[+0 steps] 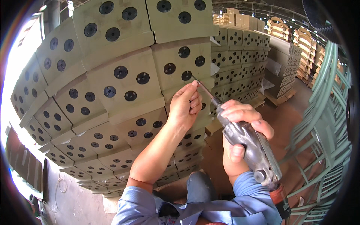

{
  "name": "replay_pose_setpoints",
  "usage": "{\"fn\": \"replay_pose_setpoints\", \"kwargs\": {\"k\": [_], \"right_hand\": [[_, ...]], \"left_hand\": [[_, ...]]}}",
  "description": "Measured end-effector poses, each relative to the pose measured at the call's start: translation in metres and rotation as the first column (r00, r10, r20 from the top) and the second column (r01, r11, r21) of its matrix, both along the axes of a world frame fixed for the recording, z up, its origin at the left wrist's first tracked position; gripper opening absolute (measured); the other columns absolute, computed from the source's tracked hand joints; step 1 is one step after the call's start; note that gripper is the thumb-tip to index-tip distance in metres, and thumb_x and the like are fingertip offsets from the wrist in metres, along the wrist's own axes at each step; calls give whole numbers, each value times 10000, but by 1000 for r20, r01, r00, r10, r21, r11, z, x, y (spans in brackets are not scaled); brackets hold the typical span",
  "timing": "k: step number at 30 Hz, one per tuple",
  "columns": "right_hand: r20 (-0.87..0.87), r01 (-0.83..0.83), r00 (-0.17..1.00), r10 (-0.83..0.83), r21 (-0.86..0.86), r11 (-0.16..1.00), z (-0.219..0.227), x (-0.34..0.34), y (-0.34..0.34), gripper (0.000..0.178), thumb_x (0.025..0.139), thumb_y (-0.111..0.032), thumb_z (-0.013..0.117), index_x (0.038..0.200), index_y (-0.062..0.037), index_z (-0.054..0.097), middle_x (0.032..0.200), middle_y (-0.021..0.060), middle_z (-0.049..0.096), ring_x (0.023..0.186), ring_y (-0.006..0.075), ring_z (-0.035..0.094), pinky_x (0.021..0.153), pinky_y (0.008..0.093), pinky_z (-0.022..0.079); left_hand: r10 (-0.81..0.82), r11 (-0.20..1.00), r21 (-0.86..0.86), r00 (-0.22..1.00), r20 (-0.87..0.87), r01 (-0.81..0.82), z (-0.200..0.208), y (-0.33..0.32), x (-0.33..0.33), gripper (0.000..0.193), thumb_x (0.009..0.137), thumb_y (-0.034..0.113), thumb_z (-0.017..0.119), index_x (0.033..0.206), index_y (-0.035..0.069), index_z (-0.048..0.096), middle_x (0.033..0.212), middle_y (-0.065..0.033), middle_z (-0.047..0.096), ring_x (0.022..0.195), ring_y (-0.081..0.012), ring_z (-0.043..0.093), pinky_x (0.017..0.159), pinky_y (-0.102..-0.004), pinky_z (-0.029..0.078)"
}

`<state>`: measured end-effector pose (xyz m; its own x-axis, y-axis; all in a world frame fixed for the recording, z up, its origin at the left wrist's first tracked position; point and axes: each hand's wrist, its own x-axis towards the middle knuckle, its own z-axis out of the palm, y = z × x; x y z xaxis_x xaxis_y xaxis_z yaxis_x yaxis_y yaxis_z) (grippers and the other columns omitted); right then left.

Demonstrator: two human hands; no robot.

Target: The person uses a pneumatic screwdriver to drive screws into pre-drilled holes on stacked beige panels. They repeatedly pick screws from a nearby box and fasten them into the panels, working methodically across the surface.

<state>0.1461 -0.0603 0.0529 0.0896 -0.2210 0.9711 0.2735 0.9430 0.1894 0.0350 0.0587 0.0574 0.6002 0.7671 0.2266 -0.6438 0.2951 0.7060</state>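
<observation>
My right hand (245,118) is wrapped round a worn grey power screwdriver (253,150) with a red and black battery end. Its long thin bit (206,90) points up and left at a stack of beige panels (165,52). At the bit's tip, the thumb and fingers of my left hand (184,103) are pinched together. A small screw seems to be between them, but it is too small to tell for certain. The tip lies close to a black round disc (186,75), one of several fixed to the panel's face. Whether the tip touches the disc, I cannot tell.
More stacked beige panels with black discs (243,54) stand behind on pallets. Green metal tube frames (318,123) are piled at the right. Wooden chair parts (303,41) rise in tall stacks at the far right. A pale cable (60,187) lies on the floor at lower left.
</observation>
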Motion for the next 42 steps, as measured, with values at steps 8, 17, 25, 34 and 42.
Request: {"fn": "replay_pose_setpoints", "kwargs": {"k": [8, 17, 25, 34, 42], "right_hand": [[28, -46, 999, 46, 3, 999, 1, 13, 44, 618, 865, -249, 773, 1325, -96, 390, 1047, 215, 654, 917, 347, 662, 884, 543, 550], [64, -52, 997, 49, 37, 998, 16, 14, 56, 505, 855, -220, 757, 1195, -72, 416, 1015, 212, 647, 878, 331, 659, 811, 527, 577], [91, -61, 995, 48, 138, 989, 20, 13, 79, 455, 857, -172, 722, 1166, -38, 416, 967, 220, 637, 826, 316, 658, 768, 501, 587], [96, -59, 994, 46, 144, 988, 22, 11, 88, 402, 849, -115, 681, 1141, -25, 420, 966, 235, 639, 810, 314, 658, 754, 480, 587], [151, -58, 988, 39, 120, 991, 23, 12, 89, 444, 824, -93, 676, 1180, -15, 423, 987, 238, 640, 848, 320, 657, 778, 476, 580]], "left_hand": [[110, 991, -65, 992, -59, -114, -6, -7, 3, 179, 1028, 155, 519, 1133, 23, 579, 768, 14, 443, 613, -77, 397, 464, -222, 270], [45, 959, -272, 990, -132, -80, -110, -27, -25, 208, 1017, 57, 392, 1159, -24, 521, 899, -85, 539, 718, -153, 475, 517, -245, 347], [13, 941, -330, 983, -186, -75, -146, -41, -43, 161, 1054, 78, 455, 1171, -1, 532, 1068, -183, 680, 724, -165, 556, 421, -209, 315], [31, 873, -467, 970, -240, -143, -157, -54, -49, 135, 1084, 144, 420, 1031, 50, 501, 1087, -217, 705, 672, -180, 572, 414, -223, 320], [16, 843, -529, 988, -157, -98, -183, -61, -58, 128, 1080, 143, 405, 1054, 48, 485, 1058, -223, 687, 633, -151, 459, 413, -227, 307]]}}
